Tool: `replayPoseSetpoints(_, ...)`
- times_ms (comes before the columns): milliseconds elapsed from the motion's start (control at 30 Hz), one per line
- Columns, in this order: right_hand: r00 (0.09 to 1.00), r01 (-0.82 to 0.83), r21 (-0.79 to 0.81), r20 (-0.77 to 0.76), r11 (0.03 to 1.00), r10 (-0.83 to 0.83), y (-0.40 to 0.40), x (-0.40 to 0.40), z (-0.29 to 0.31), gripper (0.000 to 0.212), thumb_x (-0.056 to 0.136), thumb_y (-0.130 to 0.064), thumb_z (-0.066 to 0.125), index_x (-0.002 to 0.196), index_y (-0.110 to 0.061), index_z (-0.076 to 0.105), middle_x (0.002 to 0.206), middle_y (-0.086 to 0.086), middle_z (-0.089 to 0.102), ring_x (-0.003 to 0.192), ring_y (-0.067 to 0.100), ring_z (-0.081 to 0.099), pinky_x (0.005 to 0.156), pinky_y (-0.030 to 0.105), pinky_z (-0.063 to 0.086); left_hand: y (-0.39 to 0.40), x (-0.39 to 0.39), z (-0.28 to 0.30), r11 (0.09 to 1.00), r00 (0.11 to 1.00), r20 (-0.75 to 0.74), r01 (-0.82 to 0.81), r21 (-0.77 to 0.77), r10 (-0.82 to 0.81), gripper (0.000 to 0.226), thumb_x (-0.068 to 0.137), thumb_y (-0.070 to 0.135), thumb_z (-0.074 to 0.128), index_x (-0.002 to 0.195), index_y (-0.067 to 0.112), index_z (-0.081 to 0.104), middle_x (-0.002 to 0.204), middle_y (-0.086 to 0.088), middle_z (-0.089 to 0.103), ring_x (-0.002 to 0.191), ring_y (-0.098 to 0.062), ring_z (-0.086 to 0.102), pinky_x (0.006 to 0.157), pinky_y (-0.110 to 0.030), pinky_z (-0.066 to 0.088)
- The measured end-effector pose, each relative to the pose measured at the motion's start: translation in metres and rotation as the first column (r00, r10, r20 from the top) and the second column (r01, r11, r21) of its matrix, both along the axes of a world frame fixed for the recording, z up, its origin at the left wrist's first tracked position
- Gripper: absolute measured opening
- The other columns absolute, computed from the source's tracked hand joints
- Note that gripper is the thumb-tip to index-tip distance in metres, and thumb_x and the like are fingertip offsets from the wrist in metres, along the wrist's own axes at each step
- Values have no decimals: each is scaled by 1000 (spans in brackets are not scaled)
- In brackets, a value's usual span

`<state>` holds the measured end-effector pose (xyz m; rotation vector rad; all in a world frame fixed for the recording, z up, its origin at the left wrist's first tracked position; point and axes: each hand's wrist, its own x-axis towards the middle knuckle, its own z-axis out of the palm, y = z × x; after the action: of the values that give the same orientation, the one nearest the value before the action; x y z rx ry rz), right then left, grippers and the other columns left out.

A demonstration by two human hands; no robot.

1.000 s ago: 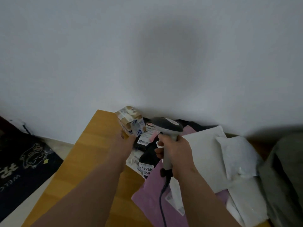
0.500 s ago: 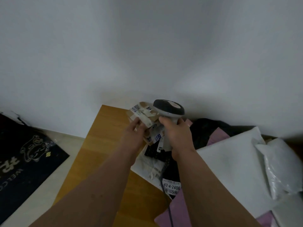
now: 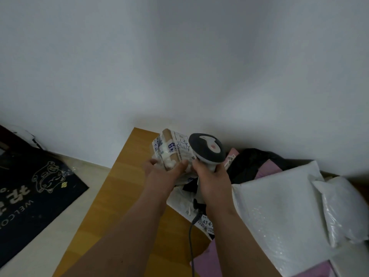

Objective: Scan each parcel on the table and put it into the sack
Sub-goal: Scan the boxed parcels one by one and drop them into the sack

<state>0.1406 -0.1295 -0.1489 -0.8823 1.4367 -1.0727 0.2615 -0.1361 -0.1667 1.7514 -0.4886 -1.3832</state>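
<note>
From the head camera, looking down, both bare forearms reach forward over a wooden surface (image 3: 123,196) that stands against a white wall (image 3: 179,66).

The left hand (image 3: 161,174) holds a small parcel (image 3: 172,151) above the far end of the surface. Its thumb and fingers are curled around the lower part of the parcel. The parcel is brown, wrapped with clear tape, and it carries white labels with blue print and some handwriting. It is lifted, not lying on the surface.

The right hand (image 3: 211,178) grips the handle of a barcode scanner (image 3: 207,149). The fingers are closed around the handle. The grey head of the scanner, with a white panel on top, is just beside the parcel on its right side and seems to touch it. A dark cable (image 3: 191,236) hangs down from the bottom of the handle. The two hands are close together, almost touching.

To the right, other parcels lie on the surface: a large white bubble mailer (image 3: 279,212), a white plastic bag (image 3: 343,208) at its right edge, a black bag (image 3: 251,162) near the wall, and pink packaging (image 3: 211,256) under them. A white label with the digits "47-4" (image 3: 207,222) shows below the right wrist.

On the floor at the left lies a dark doormat (image 3: 36,186) with a drawn figure and the word WELCOME.
</note>
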Motion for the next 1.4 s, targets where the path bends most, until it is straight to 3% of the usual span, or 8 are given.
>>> replayPoseSetpoints(100, 1000, -18, -5, 20, 1000, 18, 21, -8, 11, 25, 89, -25, 70, 112, -31, 63, 102, -12, 71, 91, 1, 66, 66, 13, 52, 25, -3, 12, 998, 999, -21, -35, -58, 34, 72, 74, 29, 83, 123, 29, 30, 113, -7, 58, 96, -26, 66, 85, -45, 58)
replayPoseSetpoints(200, 997, 63, 4, 34, 998, -63, 44, -30, 21, 21, 87, -27, 72, 106, -33, 66, 101, -9, 72, 95, 11, 68, 80, 33, 58, 54, -13, 27, 988, 993, -94, -89, -128, 78, 63, 80, 22, 79, 128, 23, 37, 112, -10, 62, 87, -25, 71, 69, -35, 60)
replayPoseSetpoints(300, 995, 95, 20, 41, 995, -96, 74, -59, 33, 10, 88, -27, 71, 94, -33, 66, 96, -6, 72, 93, 15, 67, 80, 37, 55, 86, -31, 37, 974, 975, -201, -138, -181, 101, 61, 81, 17, 76, 130, 19, 42, 113, -14, 65, 80, -22, 74, 62, -30, 58)
replayPoseSetpoints(533, 992, 97, -3, 83, 995, -97, 147, -112, 66, 9, 89, -31, 69, 97, -29, 67, 97, -3, 73, 94, 17, 69, 75, 30, 52, 157, -88, 66, 962, 965, -263, -89, -258, 19, 52, 82, 16, 74, 125, 17, 46, 110, -8, 69, 80, -15, 74, 64, -28, 58)
replayPoseSetpoints(767, 989, 141, -58, 58, 988, -138, 199, -151, 93, 10, 88, -31, 69, 95, -25, 69, 93, -4, 74, 91, 14, 68, 73, 28, 49, 207, -122, 85, 962, 979, -170, 65, -264, -113, 55, 79, 29, 78, 129, 25, 53, 117, -2, 68, 107, -21, 65, 97, -46, 50)
replayPoseSetpoints(933, 983, 168, -64, 85, 984, -162, 227, -164, 102, 12, 88, -32, 70, 98, -24, 70, 94, -6, 75, 93, 13, 69, 75, 28, 50, 233, -132, 93, 957, 967, -188, 118, -266, -172, 45, 81, 16, 75, 122, 22, 57, 109, -4, 72, 104, -21, 65, 90, -40, 51)
replayPoseSetpoints(1200, 978, 207, -78, 24, 975, -206, 263, -175, 112, 4, 87, -27, 68, 90, -25, 66, 86, -1, 74, 88, 16, 70, 79, 33, 55, 252, -132, 99, 949, 953, -272, 40, -313, -131, 56, 81, 4, 73, 131, 16, 51, 114, -11, 70, 102, -24, 66, 92, -39, 52)
replayPoseSetpoints(1400, 992, 118, 8, -36, 993, -117, 300, -174, 119, 15, 87, -24, 66, 96, -11, 67, 74, 6, 68, 61, 16, 64, 64, 34, 54, 266, -123, 106, 924, 959, -236, 56, -378, -155, 61, 81, 5, 75, 134, 20, 50, 110, -2, 72, 105, -20, 66, 91, -41, 52)
